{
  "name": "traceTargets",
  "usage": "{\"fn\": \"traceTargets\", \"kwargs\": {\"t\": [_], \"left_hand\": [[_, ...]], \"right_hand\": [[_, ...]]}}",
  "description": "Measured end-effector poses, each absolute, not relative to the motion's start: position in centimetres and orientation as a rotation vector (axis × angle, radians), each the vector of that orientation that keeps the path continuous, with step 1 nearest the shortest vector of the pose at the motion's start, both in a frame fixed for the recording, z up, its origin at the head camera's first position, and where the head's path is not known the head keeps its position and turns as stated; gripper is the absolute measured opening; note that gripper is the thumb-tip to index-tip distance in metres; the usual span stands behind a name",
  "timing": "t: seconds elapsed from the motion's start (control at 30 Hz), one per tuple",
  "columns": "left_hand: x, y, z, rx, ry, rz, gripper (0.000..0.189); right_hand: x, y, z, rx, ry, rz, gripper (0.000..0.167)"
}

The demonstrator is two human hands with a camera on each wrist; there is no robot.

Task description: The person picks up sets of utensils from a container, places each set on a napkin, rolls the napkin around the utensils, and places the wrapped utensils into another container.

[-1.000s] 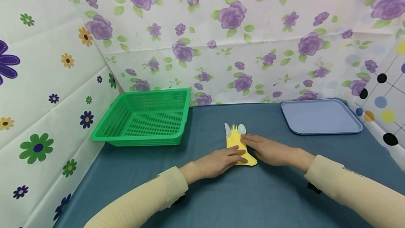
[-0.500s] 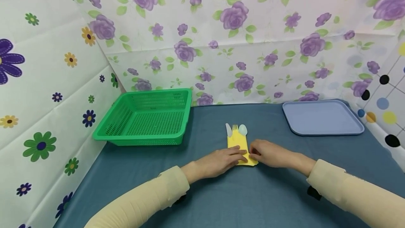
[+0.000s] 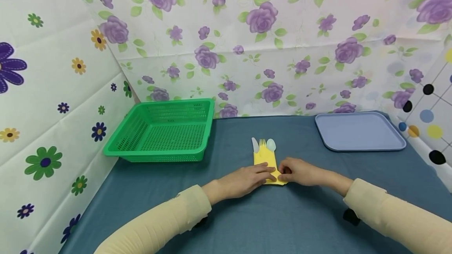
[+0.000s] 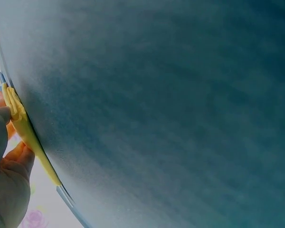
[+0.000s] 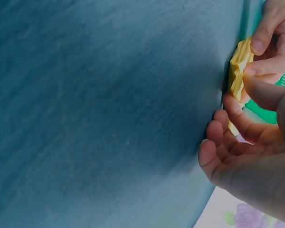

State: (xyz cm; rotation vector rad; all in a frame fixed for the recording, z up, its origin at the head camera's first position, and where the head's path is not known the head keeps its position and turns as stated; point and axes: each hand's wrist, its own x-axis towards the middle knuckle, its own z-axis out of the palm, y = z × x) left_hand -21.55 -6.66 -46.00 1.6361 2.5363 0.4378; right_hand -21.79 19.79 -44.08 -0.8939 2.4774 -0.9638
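Note:
A folded yellow napkin (image 3: 265,160) lies on the blue cloth. The tops of a pale plastic knife (image 3: 255,145), a yellow fork (image 3: 262,142) and a pale spoon (image 3: 271,145) stick out of its far end; their lower parts are covered. Extended fingers of my left hand (image 3: 243,180) rest across the napkin's near part. At the near right edge, my right hand (image 3: 301,172) pinches the napkin between thumb and index finger. The right wrist view shows its layered folds (image 5: 239,71) at the thumb, with the other fingers loosely bent.
A green mesh basket (image 3: 159,154) stands at the back left, with nothing in it. A flat blue-grey tray (image 3: 360,130) lies at the back right. Flowered sheets (image 3: 233,22) hang behind the table and along its sides.
My right hand has drawn back from beside the spoon to the napkin's near right edge, its straight fingers now bent into a pinch there. The left hand stays in place.

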Motion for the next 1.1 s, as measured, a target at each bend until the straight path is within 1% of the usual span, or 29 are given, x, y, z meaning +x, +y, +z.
{"fn": "traceTargets", "kwargs": {"t": [0.27, 0.63, 0.83, 1.0, 1.1], "left_hand": [[-21.67, -6.74, -45.99, 1.643, 2.532, 0.435, 0.033], [-21.88, -6.74, -45.99, 1.667, 2.518, 0.412, 0.033], [-21.79, -6.59, -45.74, 1.663, 2.518, 0.415, 0.032], [-21.73, -6.5, -45.79, 1.638, 2.514, 0.443, 0.032], [-21.6, -6.51, -45.86, 1.627, 2.526, 0.461, 0.031]], "right_hand": [[-22.28, 19.7, -44.35, -0.757, 2.394, -1.044, 0.013], [-22.64, 19.39, -44.76, -0.782, 2.431, -1.031, 0.017], [-22.3, 19.44, -44.76, -0.757, 2.481, -1.065, 0.012], [-22.13, 19.23, -44.62, -0.726, 2.495, -1.076, 0.019], [-22.04, 18.9, -44.6, -0.668, 2.502, -1.084, 0.02]]}}
